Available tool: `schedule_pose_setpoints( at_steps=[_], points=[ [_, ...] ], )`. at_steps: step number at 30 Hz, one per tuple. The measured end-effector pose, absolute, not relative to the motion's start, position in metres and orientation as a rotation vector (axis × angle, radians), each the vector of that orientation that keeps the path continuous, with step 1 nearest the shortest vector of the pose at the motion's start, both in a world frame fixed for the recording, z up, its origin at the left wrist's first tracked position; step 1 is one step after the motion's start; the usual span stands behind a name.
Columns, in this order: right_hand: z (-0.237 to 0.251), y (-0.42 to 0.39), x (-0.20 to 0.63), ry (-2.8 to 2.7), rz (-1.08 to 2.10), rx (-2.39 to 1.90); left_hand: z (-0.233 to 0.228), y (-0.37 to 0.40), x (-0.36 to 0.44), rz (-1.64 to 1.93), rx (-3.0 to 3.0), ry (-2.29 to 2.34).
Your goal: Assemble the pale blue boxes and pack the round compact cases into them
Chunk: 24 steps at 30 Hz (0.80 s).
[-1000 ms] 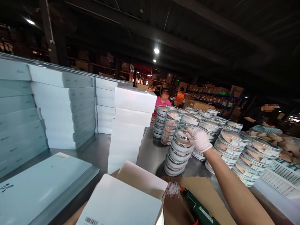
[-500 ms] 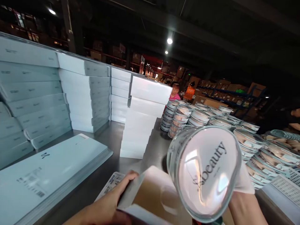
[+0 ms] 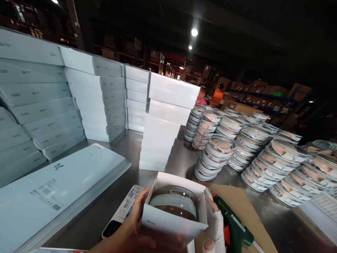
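Between my hands is an open white box (image 3: pixel 171 225), tilted toward me. A clear round container (image 3: pixel 173 202) sits inside it, with its side facing up out of the opening. My left hand (image 3: pixel 138 211) is closed around the box's left side. On the right side, my right hand (image 3: pixel 215 221), in a white covering that leaves fingertips bare, grips the box wall. A green glue gun (image 3: pixel 234 225) lies on a cardboard sheet (image 3: pixel 252 207) just right of that hand. Left of the box lies a phone-like thing (image 3: pixel 113 228) by a printed label.
Stacked white boxes (image 3: pixel 168 112) stand behind and to the left. A pile of flat pale-blue cartons (image 3: pixel 79 179) lies at left on the metal table (image 3: pixel 126 144). Several stacks of clear round containers (image 3: pixel 216 154) fill the right. Two people are farther back.
The round container, held up by my right hand beside the box, is now inside it. My right hand has moved left onto the box's side. The glue gun is now uncovered.
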State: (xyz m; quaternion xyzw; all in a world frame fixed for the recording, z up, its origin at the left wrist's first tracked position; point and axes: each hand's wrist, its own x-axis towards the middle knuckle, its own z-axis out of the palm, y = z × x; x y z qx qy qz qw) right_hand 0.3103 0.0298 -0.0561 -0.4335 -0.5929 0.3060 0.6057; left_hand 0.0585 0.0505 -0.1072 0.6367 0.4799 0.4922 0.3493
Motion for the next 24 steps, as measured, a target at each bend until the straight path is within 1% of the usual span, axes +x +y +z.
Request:
schedule_pose_setpoints(
  at_steps=[2, 4, 6, 8, 10, 11, 14, 17, 18, 20, 21, 24],
  points=[
    [-0.063, 0.026, 0.299, -1.408, 0.727, -0.999, -0.104, 0.047, 0.057, 1.347, 1.681, 1.046],
    [-0.066, 0.02, 0.287, -1.379, 0.726, -1.084, -0.095, 0.044, 0.061, 1.365, 1.709, 0.925],
    [-0.068, 0.016, 0.273, -1.264, 0.718, -1.25, -0.086, 0.043, 0.071, 1.392, 1.674, 0.972],
    [-0.068, 0.015, 0.26, -1.152, 0.746, -1.338, -0.082, 0.043, 0.081, 1.506, 1.595, 1.081],
    [-0.07, 0.019, 0.256, -1.144, 0.758, -1.269, -0.082, 0.044, 0.087, 1.642, 1.516, 1.126],
    [-0.071, 0.021, 0.26, -1.183, 0.734, -1.22, -0.082, 0.044, 0.087, 1.645, 1.509, 1.125],
    [-0.071, 0.026, 0.304, -1.297, 0.543, -1.241, -0.078, 0.047, 0.075, 1.408, 1.583, 1.167],
    [-0.065, 0.022, 0.38, -1.239, 0.375, -1.553, -0.063, 0.052, 0.056, 1.152, 1.727, 1.176],
    [-0.062, 0.02, 0.404, -1.219, 0.289, -1.849, -0.057, 0.053, 0.05, 1.101, 1.769, 1.156],
    [-0.058, 0.015, 0.44, -1.172, 0.35, -2.168, -0.048, 0.056, 0.041, 0.965, 1.832, 1.136],
    [-0.058, 0.014, 0.45, -1.155, 0.419, -2.235, -0.045, 0.058, 0.038, 0.898, 1.844, 1.145],
    [-0.066, 0.008, 0.454, -1.129, 0.677, -2.086, -0.046, 0.062, 0.033, 0.82, 1.856, 1.187]
  ],
)
